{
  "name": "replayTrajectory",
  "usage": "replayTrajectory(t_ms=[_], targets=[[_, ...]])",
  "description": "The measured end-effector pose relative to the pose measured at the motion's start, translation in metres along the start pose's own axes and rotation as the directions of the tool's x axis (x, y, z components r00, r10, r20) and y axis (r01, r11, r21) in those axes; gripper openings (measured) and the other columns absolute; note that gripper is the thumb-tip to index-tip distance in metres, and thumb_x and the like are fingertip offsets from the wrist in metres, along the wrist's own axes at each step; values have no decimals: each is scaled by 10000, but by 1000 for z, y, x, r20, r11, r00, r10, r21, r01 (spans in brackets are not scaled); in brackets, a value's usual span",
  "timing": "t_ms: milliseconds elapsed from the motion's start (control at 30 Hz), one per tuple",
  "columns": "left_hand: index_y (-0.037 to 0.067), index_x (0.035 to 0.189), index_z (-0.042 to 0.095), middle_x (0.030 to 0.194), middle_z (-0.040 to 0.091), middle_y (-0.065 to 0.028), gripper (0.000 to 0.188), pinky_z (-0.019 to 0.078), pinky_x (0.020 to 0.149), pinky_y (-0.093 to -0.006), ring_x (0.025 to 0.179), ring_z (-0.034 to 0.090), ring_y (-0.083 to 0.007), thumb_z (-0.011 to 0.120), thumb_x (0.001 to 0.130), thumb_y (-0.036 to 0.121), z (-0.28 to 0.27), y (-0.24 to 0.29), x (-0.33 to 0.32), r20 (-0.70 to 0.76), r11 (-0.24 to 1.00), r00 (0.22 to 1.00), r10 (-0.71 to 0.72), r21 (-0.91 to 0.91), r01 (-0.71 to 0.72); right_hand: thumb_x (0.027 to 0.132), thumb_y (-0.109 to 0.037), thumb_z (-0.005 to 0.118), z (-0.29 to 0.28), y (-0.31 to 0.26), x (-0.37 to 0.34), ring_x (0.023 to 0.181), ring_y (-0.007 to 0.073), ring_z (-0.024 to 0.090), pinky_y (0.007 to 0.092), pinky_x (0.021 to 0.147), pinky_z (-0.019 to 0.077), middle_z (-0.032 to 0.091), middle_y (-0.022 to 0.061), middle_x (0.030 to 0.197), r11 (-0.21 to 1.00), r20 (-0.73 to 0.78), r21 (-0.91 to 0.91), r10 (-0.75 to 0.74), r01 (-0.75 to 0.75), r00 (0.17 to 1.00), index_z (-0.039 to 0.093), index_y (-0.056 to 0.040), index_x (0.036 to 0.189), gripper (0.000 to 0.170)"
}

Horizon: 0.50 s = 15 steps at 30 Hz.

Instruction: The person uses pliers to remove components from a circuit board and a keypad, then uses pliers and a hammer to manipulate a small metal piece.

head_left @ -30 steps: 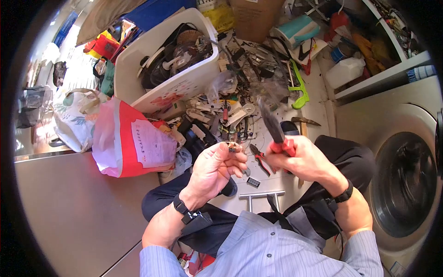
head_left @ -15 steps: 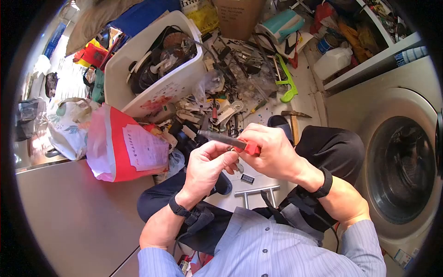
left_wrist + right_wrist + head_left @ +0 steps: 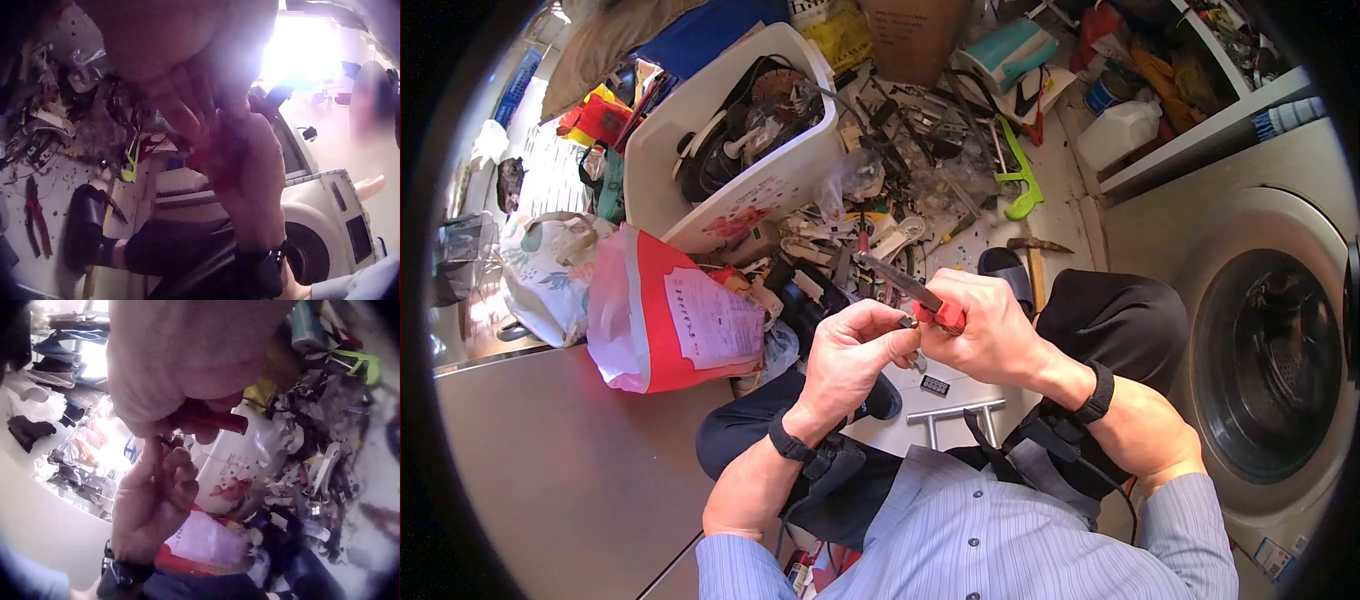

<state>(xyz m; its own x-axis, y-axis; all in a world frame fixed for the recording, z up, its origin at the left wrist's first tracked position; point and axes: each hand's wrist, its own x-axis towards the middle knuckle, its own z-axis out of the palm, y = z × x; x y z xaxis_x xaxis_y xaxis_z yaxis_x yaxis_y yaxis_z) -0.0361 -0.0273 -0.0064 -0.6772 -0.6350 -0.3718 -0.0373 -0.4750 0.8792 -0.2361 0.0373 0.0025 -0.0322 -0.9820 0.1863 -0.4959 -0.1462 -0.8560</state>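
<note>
In the head view the right hand point(image 3: 985, 325) grips a red-handled tool point(image 3: 940, 312) whose long dark blade points up and left. Against it, the left hand point(image 3: 848, 358) pinches a small part point(image 3: 910, 322) between thumb and fingers; what the part is cannot be made out. Both hands' fingertips meet in front of the chest. The right wrist view shows a red handle point(image 3: 222, 420) under the right hand, with the left hand point(image 3: 153, 500) just below. In the left wrist view the hands overlap and the part is hidden.
A white bin point(image 3: 740, 190) of parts and a red-and-white bag point(image 3: 690, 315) stand at left. Scattered scrap, a hammer point(image 3: 1038, 262) and a small black block point(image 3: 935, 385) lie on the floor. A washing machine point(image 3: 1250, 330) is at right; red-handled pliers point(image 3: 37, 219) show in the left wrist view.
The right hand has come down and left to the left hand, bringing the tool from upright to slanting left. Over the last half second both hands have barely moved.
</note>
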Motion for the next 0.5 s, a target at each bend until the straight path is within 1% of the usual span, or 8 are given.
replayTrajectory(t_ms=[67,133,167,233,267,333,433,500], targets=[[-20,1114,700,949,752,-93,213,572,704,-278,783,695,-130,766,946,92,3,-2,-2,-1,999,1000,17,-34,-17,758,-104,714,0,-2,-2,695,343,664,408,612,535,643,138,769,999,-19,50,22,-21,1000,662,-30,849,128],[-25,1131,691,959,750,-97,228,575,711,-282,788,698,-137,762,950,94,6,-3,-2,-5,997,999,32,-72,-32,785,-27,697,1,-3,-4,623,248,565,346,593,473,570,107,737,991,-35,119,58,-53,998,597,-10,870,133],[-27,1143,684,970,749,-100,231,580,715,-288,796,702,-145,754,955,88,6,-4,-2,8,995,1000,25,-92,-24,785,-27,697,1,-4,-5,623,248,565,346,593,473,570,107,737,991,-35,119,58,-54,998,597,-10,870,133],[-29,1154,678,981,748,-104,235,585,719,-294,803,706,-152,747,959,82,6,-4,-2,21,994,1000,21,-110,-18,807,-24,684,-1,-5,-6,624,184,540,335,594,469,560,85,735,974,-10,189,133,-129,991,587,-15,880,122],[-29,1161,679,979,750,-96,235,586,722,-289,785,709,-151,739,962,82,7,-5,-3,17,995,1000,26,-98,-24,807,-24,684,-2,-7,-5,624,184,540,335,594,469,560,85,735,974,-10,188,132,-127,991,587,-15,880,122],[-28,1167,681,977,753,-87,235,587,725,-285,766,712,-150,731,966,81,9,-5,-4,11,996,1000,29,-87,-28,773,-61,695,-7,-9,-5,666,312,631,383,615,504,616,134,755,981,3,157,116,-115,993,626,-16,882,136],[-27,1157,677,983,758,-107,220,595,728,-294,787,724,-163,722,970,81,9,-6,-4,-29,998,998,62,-30,-63,782,-31,685,-6,-8,-7,642,270,601,369,605,489,608,128,760,963,-18,221,161,-153,987,620,-11,886,124],[-22,1133,676,992,760,-132,192,601,732,-296,810,737,-178,712,973,78,1,-5,0,-144,998,988,55,-21,-58,784,-20,682,-7,-6,-8,638,245,583,357,605,482,598,125,757,951,-23,250,192,-180,981,616,-11,888,123]])
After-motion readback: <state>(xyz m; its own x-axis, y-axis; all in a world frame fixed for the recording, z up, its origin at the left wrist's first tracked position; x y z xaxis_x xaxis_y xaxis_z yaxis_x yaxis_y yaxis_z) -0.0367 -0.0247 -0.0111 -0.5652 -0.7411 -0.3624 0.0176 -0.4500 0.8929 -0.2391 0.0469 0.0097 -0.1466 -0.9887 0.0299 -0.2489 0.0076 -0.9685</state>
